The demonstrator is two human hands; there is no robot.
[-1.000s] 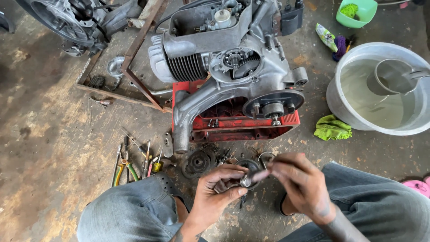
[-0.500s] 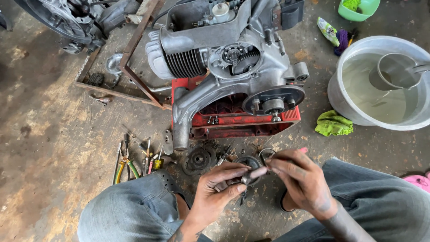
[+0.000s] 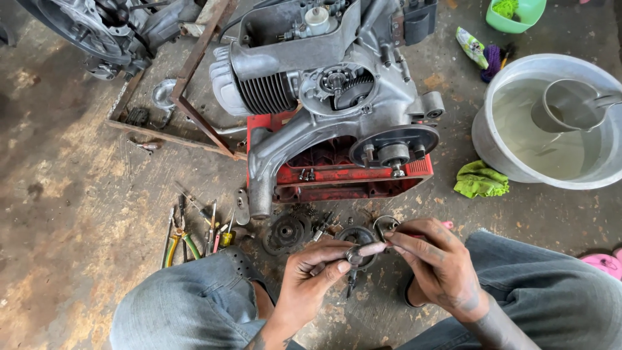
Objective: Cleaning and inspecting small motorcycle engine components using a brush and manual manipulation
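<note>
a small metal part [image 3: 355, 254] is pinched between left hand [image 3: 315, 272] and right hand [image 3: 435, 259] (both clenched on it), hardly shifted since before; fitting continues near the engine [image 3: 324, 110].

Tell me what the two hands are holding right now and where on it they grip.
Both hands pinch one small dark metal part: the left hand grips its near end, and the right hand its far end with the fingertips. What kind of part it is cannot be told.
</note>
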